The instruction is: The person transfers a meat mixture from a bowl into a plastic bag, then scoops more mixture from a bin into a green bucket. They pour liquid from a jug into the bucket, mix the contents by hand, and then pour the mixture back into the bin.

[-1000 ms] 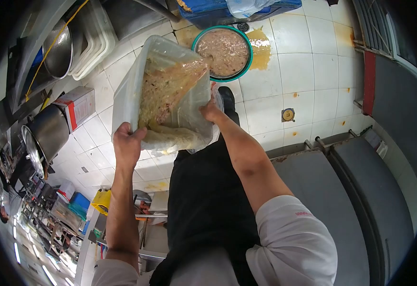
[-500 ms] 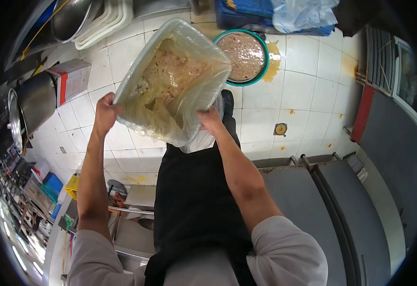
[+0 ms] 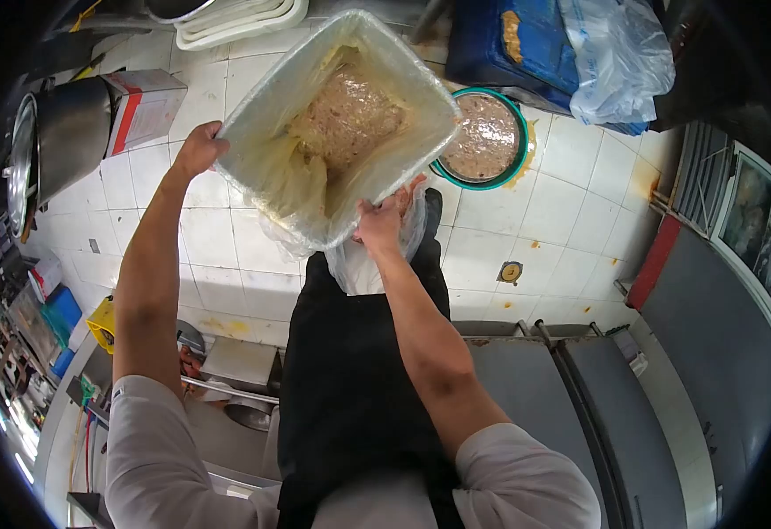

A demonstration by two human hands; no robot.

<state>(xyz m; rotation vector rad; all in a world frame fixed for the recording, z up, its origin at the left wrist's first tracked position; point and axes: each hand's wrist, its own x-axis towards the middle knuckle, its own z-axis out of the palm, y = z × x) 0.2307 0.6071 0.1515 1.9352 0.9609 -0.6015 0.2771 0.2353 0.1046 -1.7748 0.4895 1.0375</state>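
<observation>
Between my hands is a large tub (image 3: 266, 132) lined with clear plastic, tilted so that its inside faces me. Pinkish minced meat (image 3: 350, 110) in a wet, yellowish mix lies in it. My left hand (image 3: 200, 150) is closed around its left rim. My right hand (image 3: 379, 226) grips the near right edge, its fingertips partly hidden. Below the tub hangs or lies a clear plastic bag (image 3: 355, 269), with something reddish beside my right hand. Beyond the tub's right side, a round container with a teal rim (image 3: 523, 159) holds more wet pinkish mince (image 3: 482, 137).
Brownish liquid stains the white tiled floor (image 3: 540, 207) beside the round container. A blue bin (image 3: 544, 44) with a plastic bag stands behind it. At left are a carton (image 3: 152, 110) and a large metal pot (image 3: 77, 137). Grey metal doors (image 3: 527, 397) are at right.
The tub and both hands have moved forward, away from my body, and the tub has turned slightly. The view has shifted, with the round container now lower and farther right. Both hands keep their hold.
</observation>
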